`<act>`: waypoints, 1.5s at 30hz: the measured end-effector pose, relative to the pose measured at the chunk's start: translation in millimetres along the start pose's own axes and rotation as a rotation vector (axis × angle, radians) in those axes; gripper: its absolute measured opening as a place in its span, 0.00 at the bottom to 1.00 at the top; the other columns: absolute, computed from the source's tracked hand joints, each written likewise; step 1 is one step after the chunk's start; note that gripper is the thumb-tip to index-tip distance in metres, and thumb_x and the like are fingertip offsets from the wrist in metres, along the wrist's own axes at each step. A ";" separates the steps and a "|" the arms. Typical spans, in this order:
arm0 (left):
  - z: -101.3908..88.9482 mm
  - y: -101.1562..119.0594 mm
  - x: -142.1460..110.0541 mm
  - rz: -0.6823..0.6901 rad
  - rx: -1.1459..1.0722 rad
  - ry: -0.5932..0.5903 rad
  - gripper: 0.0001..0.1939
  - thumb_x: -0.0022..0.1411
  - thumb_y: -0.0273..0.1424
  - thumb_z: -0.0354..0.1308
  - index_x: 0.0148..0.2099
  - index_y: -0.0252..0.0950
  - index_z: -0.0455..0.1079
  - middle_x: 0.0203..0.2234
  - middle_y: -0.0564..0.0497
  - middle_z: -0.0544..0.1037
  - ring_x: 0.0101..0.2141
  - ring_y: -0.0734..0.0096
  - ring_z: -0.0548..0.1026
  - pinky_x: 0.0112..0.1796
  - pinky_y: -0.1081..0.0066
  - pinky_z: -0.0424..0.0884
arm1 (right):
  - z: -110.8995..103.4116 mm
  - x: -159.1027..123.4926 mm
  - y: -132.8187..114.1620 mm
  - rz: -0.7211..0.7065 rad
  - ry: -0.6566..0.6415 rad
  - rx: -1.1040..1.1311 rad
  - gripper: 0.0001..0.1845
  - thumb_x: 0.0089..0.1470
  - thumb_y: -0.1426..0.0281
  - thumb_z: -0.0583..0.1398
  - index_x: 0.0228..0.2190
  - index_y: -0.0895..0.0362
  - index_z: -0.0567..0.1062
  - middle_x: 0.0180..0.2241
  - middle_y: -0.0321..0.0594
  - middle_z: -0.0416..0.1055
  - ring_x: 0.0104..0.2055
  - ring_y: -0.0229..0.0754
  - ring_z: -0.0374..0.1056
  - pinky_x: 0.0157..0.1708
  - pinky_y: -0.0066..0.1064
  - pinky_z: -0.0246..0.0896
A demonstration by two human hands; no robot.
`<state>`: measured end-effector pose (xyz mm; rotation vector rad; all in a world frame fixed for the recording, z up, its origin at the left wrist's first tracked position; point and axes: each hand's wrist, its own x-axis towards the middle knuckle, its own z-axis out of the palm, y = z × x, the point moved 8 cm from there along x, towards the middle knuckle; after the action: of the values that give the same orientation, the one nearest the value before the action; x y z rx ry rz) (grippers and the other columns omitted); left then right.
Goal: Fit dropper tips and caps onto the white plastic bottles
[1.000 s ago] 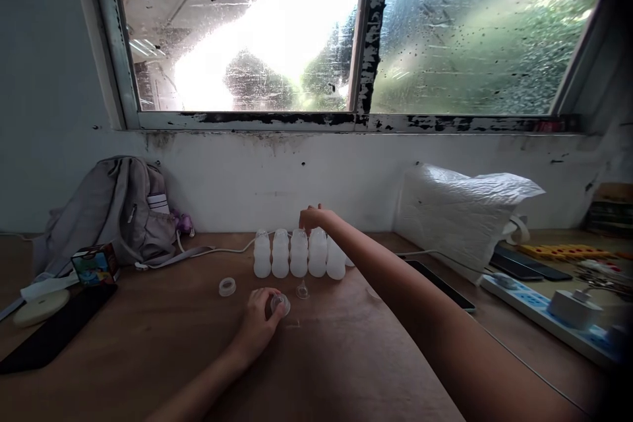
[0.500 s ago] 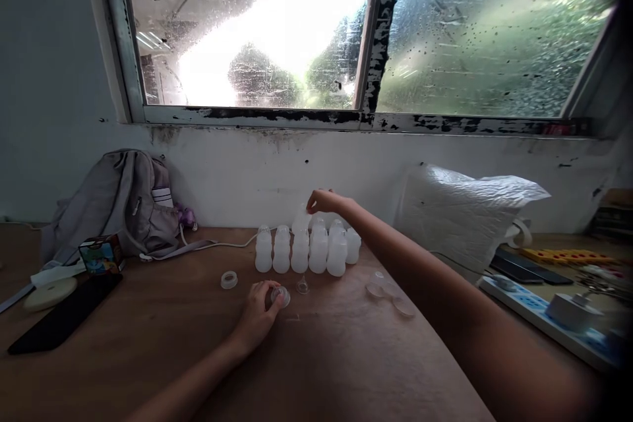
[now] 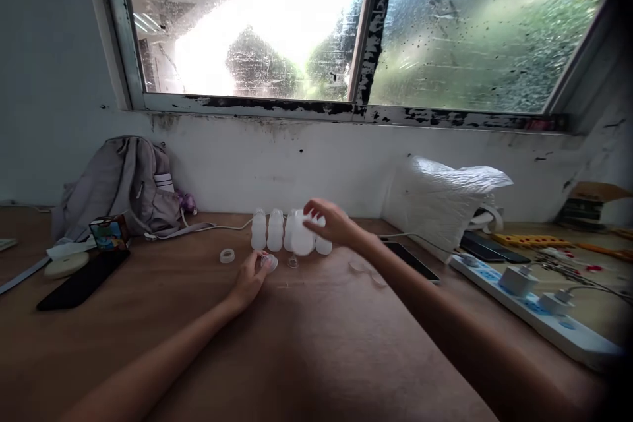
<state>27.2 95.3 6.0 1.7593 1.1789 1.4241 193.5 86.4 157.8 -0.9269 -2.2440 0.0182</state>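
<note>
My right hand (image 3: 332, 223) grips a milky-white plastic bottle (image 3: 301, 239) near its top, holding it in front of a row of similar waisted bottles (image 3: 275, 232). The held bottle partly covers those behind it. My left hand (image 3: 251, 279) has its thumb and fingers closed on a clear round cap-like ring (image 3: 270, 264) at the tabletop. Just right of that ring is a small clear nipple-shaped piece (image 3: 293, 262). Another pale ring (image 3: 227, 256) lies to the left. Thin clear discs (image 3: 361, 268) rest near my right forearm.
A grey backpack (image 3: 121, 178) leans on the wall at left, with a small box (image 3: 109, 234) and black phone-like slab (image 3: 84, 282) before it. At right are a silvery padded bag (image 3: 435, 198), a dark tablet (image 3: 411, 261) and a white power strip (image 3: 524, 297).
My right hand has brought the bottle from behind the row to its front, lower down. My left hand stays on the clear ring. The whole view has shifted slightly.
</note>
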 end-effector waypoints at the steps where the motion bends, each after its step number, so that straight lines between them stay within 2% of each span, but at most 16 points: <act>1: 0.2 0.1 -0.4 -0.010 -0.023 -0.009 0.11 0.53 0.38 0.50 0.36 0.36 0.65 0.32 0.50 0.72 0.34 0.68 0.69 0.37 0.70 0.63 | 15.4 -13.0 -2.3 0.010 -0.014 0.044 0.09 0.45 0.69 0.56 0.31 0.57 0.66 0.29 0.39 0.65 0.30 0.38 0.62 0.30 0.30 0.57; 4: -1.5 5.5 -0.3 -0.002 -0.078 -0.003 0.11 0.55 0.37 0.48 0.37 0.37 0.63 0.32 0.50 0.71 0.34 0.69 0.69 0.37 0.72 0.63 | 53.1 -41.9 -2.0 0.060 -0.023 0.182 0.11 0.44 0.69 0.57 0.33 0.55 0.64 0.29 0.38 0.65 0.30 0.38 0.61 0.31 0.31 0.57; 6: -4.3 14.2 2.1 0.025 -0.101 0.035 0.10 0.55 0.36 0.48 0.37 0.36 0.63 0.32 0.50 0.71 0.35 0.69 0.69 0.37 0.72 0.63 | 64.8 -51.7 0.6 0.085 0.019 0.269 0.12 0.45 0.69 0.56 0.35 0.55 0.63 0.31 0.39 0.65 0.31 0.38 0.61 0.32 0.31 0.58; 9: -3.9 35.5 8.7 0.085 -0.139 0.076 0.10 0.56 0.36 0.47 0.37 0.37 0.63 0.32 0.51 0.70 0.34 0.71 0.69 0.37 0.73 0.63 | 74.1 -57.8 6.7 0.135 0.050 0.408 0.21 0.44 0.68 0.57 0.42 0.54 0.60 0.34 0.40 0.64 0.35 0.39 0.62 0.36 0.31 0.58; 12: 8.2 57.1 13.9 0.140 -0.161 0.047 0.09 0.57 0.35 0.46 0.38 0.37 0.62 0.31 0.52 0.69 0.32 0.72 0.69 0.35 0.74 0.64 | 93.5 -63.6 13.0 0.203 -0.030 0.527 0.30 0.41 0.65 0.60 0.46 0.53 0.57 0.37 0.40 0.64 0.39 0.41 0.61 0.38 0.32 0.58; 15: 25.3 65.2 12.1 0.164 -0.110 0.000 0.10 0.56 0.35 0.47 0.38 0.36 0.62 0.31 0.51 0.70 0.32 0.71 0.69 0.35 0.73 0.64 | 120.5 -74.7 19.1 0.269 -0.107 0.602 0.26 0.41 0.64 0.60 0.44 0.56 0.61 0.36 0.39 0.66 0.37 0.41 0.62 0.36 0.32 0.59; 17: 33.3 64.6 7.9 0.195 -0.060 -0.005 0.10 0.55 0.34 0.47 0.38 0.35 0.63 0.33 0.50 0.70 0.34 0.69 0.69 0.37 0.71 0.64 | 133.1 -81.4 22.5 0.293 -0.093 0.629 0.22 0.43 0.63 0.59 0.41 0.59 0.64 0.35 0.40 0.67 0.36 0.41 0.63 0.35 0.31 0.59; 21: 39.0 54.0 1.3 0.215 -0.042 0.017 0.11 0.56 0.33 0.47 0.40 0.35 0.63 0.35 0.49 0.70 0.37 0.68 0.68 0.40 0.70 0.63 | 142.3 -87.1 24.2 0.289 -0.045 0.636 0.19 0.44 0.64 0.58 0.39 0.60 0.66 0.35 0.40 0.68 0.36 0.41 0.63 0.36 0.31 0.59; 26: 40.3 42.9 -3.1 0.173 -0.107 0.040 0.14 0.57 0.34 0.46 0.45 0.36 0.61 0.41 0.48 0.69 0.42 0.68 0.67 0.43 0.69 0.62 | 142.2 -87.8 23.8 0.295 -0.067 0.662 0.21 0.43 0.63 0.59 0.40 0.59 0.65 0.36 0.41 0.68 0.37 0.42 0.63 0.38 0.33 0.59; 31: 41.5 38.1 -6.0 0.135 -0.174 0.043 0.16 0.57 0.37 0.47 0.46 0.37 0.61 0.43 0.47 0.68 0.42 0.67 0.67 0.43 0.69 0.62 | 130.5 -81.7 17.7 0.278 -0.224 0.779 0.39 0.35 0.65 0.64 0.49 0.55 0.55 0.44 0.42 0.62 0.45 0.43 0.59 0.44 0.34 0.56; 33: 41.8 36.2 -5.6 0.119 -0.205 0.034 0.17 0.56 0.37 0.48 0.47 0.36 0.61 0.42 0.47 0.69 0.41 0.66 0.68 0.42 0.69 0.63 | 119.1 -75.7 16.4 0.288 -0.263 0.857 0.42 0.36 0.64 0.64 0.51 0.53 0.52 0.46 0.43 0.59 0.47 0.43 0.58 0.44 0.34 0.56; 35: 42.3 35.0 -4.9 0.102 -0.246 0.021 0.17 0.56 0.37 0.50 0.47 0.36 0.61 0.43 0.47 0.69 0.42 0.66 0.68 0.42 0.69 0.63 | 103.8 -68.0 18.5 0.315 -0.219 0.906 0.39 0.40 0.63 0.62 0.51 0.51 0.51 0.47 0.43 0.58 0.46 0.41 0.59 0.44 0.34 0.56; 37: 43.6 35.5 -4.7 0.089 -0.285 0.004 0.19 0.54 0.37 0.52 0.48 0.37 0.61 0.44 0.46 0.68 0.43 0.65 0.68 0.42 0.69 0.64 | 87.5 -60.9 21.7 0.335 -0.116 0.882 0.32 0.43 0.61 0.59 0.49 0.51 0.54 0.46 0.43 0.59 0.45 0.40 0.59 0.42 0.33 0.57; 41: 50.4 41.3 -7.5 0.095 -0.311 -0.054 0.25 0.47 0.34 0.59 0.48 0.38 0.60 0.44 0.47 0.68 0.44 0.64 0.67 0.42 0.69 0.64 | 63.8 -53.6 18.2 0.310 0.028 0.614 0.15 0.45 0.59 0.57 0.34 0.56 0.68 0.35 0.40 0.64 0.36 0.38 0.62 0.34 0.30 0.59; 43: 55.5 40.7 -9.0 0.077 -0.346 -0.089 0.26 0.47 0.33 0.59 0.49 0.38 0.58 0.44 0.46 0.68 0.44 0.65 0.67 0.42 0.68 0.64 | 55.4 -52.4 14.6 0.300 0.056 0.482 0.14 0.45 0.59 0.57 0.27 0.58 0.71 0.30 0.39 0.64 0.31 0.36 0.61 0.31 0.28 0.58; 45: 64.1 33.0 -10.0 -0.001 -0.370 -0.158 0.30 0.45 0.33 0.60 0.51 0.38 0.55 0.43 0.45 0.68 0.43 0.64 0.68 0.41 0.67 0.64 | 49.4 -51.6 12.1 0.297 0.043 0.415 0.15 0.44 0.59 0.57 0.25 0.58 0.72 0.29 0.39 0.65 0.28 0.35 0.60 0.29 0.28 0.57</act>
<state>97.4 77.4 13.1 1.5752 0.7760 1.3717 196.6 74.9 86.3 -1.0031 -1.9376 0.5700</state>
